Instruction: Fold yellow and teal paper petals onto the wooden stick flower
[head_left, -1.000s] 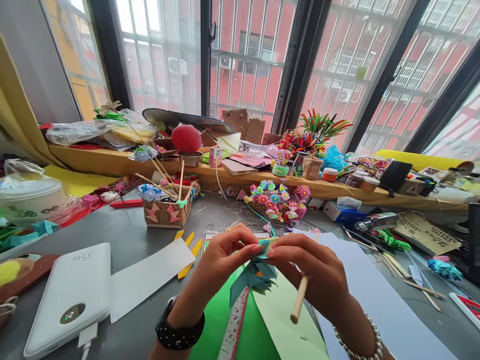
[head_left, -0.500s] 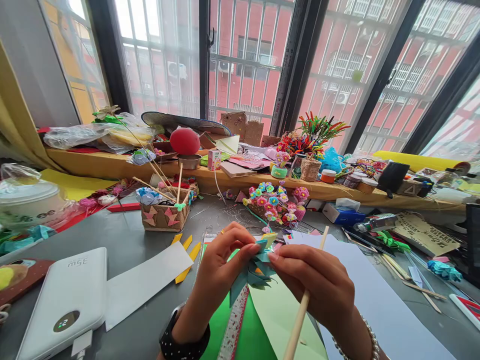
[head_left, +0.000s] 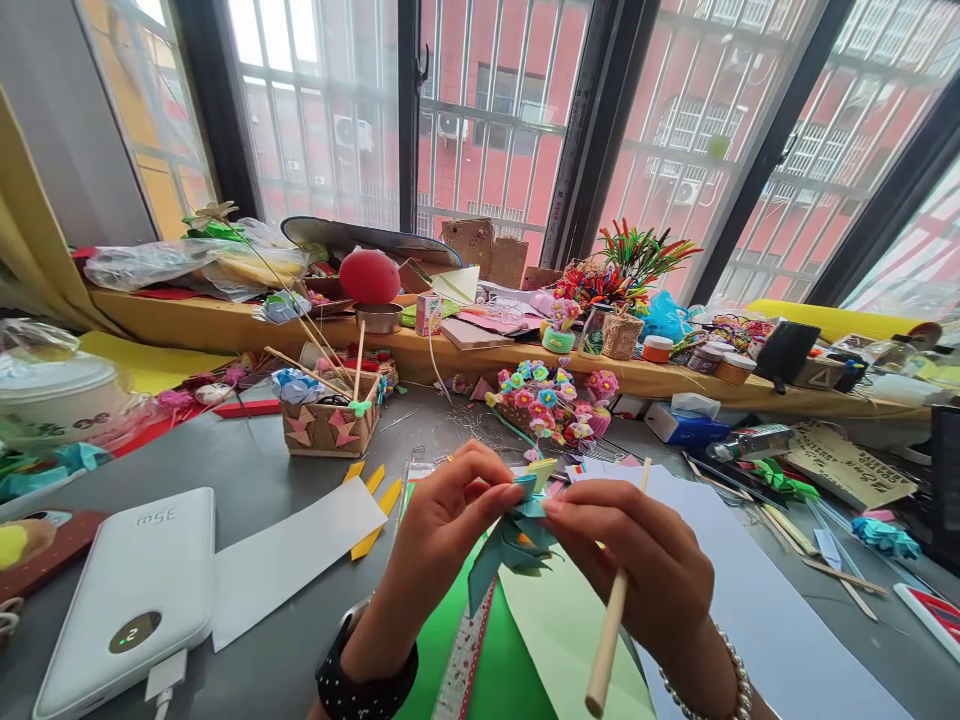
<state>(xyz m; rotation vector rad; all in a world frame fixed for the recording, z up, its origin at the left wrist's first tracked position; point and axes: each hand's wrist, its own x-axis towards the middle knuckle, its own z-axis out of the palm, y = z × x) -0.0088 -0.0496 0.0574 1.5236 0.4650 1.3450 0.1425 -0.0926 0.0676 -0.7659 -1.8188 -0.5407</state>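
Note:
My left hand [head_left: 439,530] and my right hand [head_left: 637,560] meet over the grey table [head_left: 262,480], both pinching a small teal folded-paper flower [head_left: 517,530] between thumb and fingertips. A teal paper strip hangs down from the flower. My right hand also grips a wooden stick [head_left: 611,625] that runs through its fingers, one end above the knuckles and the other toward me. Beneath my hands lie a dark green sheet [head_left: 510,670], a pale green sheet [head_left: 570,640] and a patterned ruler [head_left: 465,660].
A white power bank [head_left: 124,590] with a cable lies at the left, a white paper strip [head_left: 292,555] beside it. A cardboard box of sticks [head_left: 330,425], a basket of paper flowers [head_left: 551,400], a lavender sheet [head_left: 750,600] and a crowded windowsill [head_left: 450,350] lie beyond.
The wooden stick in my right hand has swung from pointing only down to running up past the knuckles. Both hands have stayed pinched on the teal flower, turning it slightly.

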